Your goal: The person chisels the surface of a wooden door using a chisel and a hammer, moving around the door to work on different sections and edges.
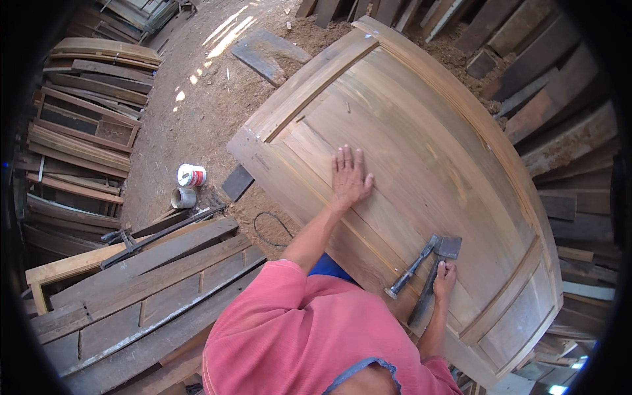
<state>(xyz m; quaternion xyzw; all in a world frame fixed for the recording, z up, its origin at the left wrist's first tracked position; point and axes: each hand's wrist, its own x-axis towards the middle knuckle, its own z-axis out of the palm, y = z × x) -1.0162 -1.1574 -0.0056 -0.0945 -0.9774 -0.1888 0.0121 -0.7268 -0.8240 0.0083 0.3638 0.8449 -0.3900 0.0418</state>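
Observation:
A large wooden panelled door (395,151) lies flat in front of me. My left hand (351,178) rests on its middle panel, palm down with the fingers spread, holding nothing. To the right, my right hand (445,280) has its fingers curled at the dark handle of a mallet (450,247) with a square head, just below that head. Beside the mallet, a chisel-like tool (413,268) lies slantwise on the door, its pale round end toward me. The palm side of my right hand is hidden.
Stacked planks and frames (85,125) line the left. More boards (553,99) lean along the right. On the dusty floor stand a white tub (191,175) and a grey can (184,197). A long clamp (164,235) lies across timber (158,270) at lower left.

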